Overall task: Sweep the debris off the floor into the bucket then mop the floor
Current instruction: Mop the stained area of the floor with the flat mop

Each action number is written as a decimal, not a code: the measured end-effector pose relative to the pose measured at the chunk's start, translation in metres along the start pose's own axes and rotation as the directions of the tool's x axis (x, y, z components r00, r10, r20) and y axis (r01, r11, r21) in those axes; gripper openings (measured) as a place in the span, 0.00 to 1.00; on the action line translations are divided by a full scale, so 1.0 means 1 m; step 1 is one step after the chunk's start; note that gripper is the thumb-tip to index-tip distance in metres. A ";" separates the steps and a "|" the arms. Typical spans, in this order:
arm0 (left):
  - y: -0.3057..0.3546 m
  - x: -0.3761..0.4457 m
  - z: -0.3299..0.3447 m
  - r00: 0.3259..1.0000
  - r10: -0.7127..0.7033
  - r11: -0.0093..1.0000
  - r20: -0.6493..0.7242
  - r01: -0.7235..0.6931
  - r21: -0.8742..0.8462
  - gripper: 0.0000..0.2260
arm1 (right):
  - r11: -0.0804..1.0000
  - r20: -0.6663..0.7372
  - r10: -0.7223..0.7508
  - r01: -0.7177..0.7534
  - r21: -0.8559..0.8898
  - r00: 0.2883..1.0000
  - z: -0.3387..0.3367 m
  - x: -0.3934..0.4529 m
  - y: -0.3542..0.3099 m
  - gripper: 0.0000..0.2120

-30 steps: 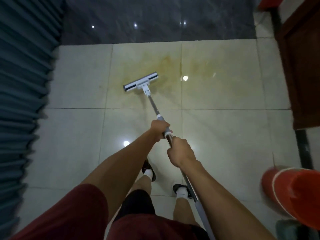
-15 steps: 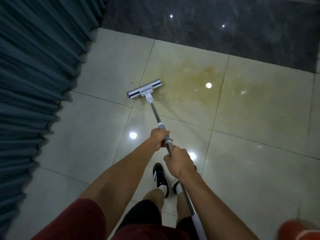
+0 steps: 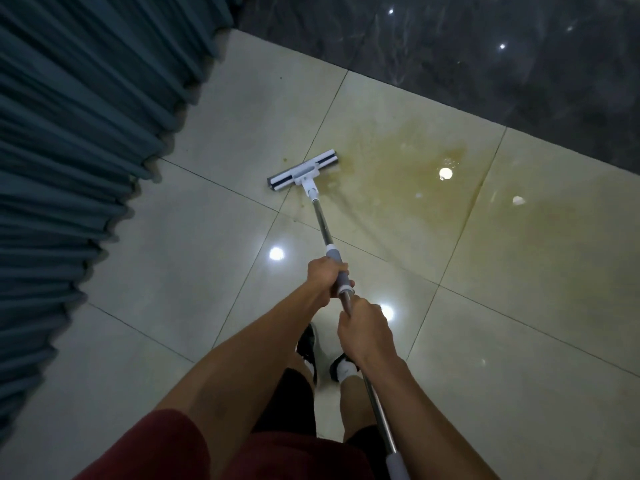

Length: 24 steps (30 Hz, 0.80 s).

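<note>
Both hands clasp a mop handle (image 3: 320, 221): left hand (image 3: 325, 280) above right hand (image 3: 365, 332). The mop head (image 3: 303, 176) lies on pale floor tiles (image 3: 194, 237), seemingly touching a yellowish stain (image 3: 408, 174).

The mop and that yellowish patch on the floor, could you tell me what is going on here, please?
A person is mopping the pale tiled floor. Both hands grip the mop handle: the left hand on the grey sleeve, the right hand lower down the metal pole. The mop head rests flat at the left edge of a yellowish wet stain, which is not yet cleaned. A teal curtain hangs on the left.
</note>
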State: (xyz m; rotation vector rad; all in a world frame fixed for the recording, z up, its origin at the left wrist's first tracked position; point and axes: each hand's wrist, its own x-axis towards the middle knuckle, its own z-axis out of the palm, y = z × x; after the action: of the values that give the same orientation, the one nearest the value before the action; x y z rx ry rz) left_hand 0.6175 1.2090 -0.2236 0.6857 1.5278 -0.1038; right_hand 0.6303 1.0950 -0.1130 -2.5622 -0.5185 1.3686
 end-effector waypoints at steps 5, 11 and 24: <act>0.048 0.019 0.002 0.999 0.032 0.999 -0.013 -0.032 -0.011 0.10 | 0.997 -0.033 -0.063 0.064 0.031 0.997 -0.018 0.032 -0.034 0.09; 0.132 0.061 -0.024 0.997 0.071 0.997 0.017 -0.071 0.033 0.07 | 0.996 -0.024 -0.060 0.062 0.072 0.998 -0.031 0.086 -0.111 0.08; 0.352 0.170 -0.073 0.987 0.140 0.986 0.083 -0.146 0.077 0.03 | 0.991 -0.076 -0.010 0.020 0.134 0.997 -0.061 0.235 -0.308 0.10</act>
State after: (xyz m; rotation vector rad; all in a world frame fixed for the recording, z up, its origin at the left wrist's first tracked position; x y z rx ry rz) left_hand 0.7336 1.5878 -0.2534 0.8460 1.4014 -0.0845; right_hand 0.7360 1.4700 -0.1586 -2.4847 -0.4169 1.2510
